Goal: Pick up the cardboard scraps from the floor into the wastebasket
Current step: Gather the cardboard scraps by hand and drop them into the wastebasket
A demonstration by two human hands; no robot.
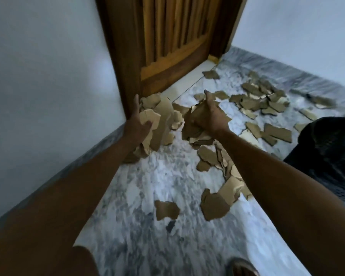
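Head view: two hands each clutching a bundle of cardboard scraps above a marble floor.

At centre frame the left hand [139, 124] curls its fingers round a bundle of several torn pieces [157, 120]; just beside it the right hand [209, 116] grips a second bundle [191, 124]. Both bundles are too bunched to count. More loose scraps [263, 100] lie scattered across the floor [147, 180] toward the upper right and lower centre, at least two dozen, blurred. One black wastebasket [327, 152] stands at the right edge. One wooden door [167, 36] fills the upper centre, between two white walls [38, 76].
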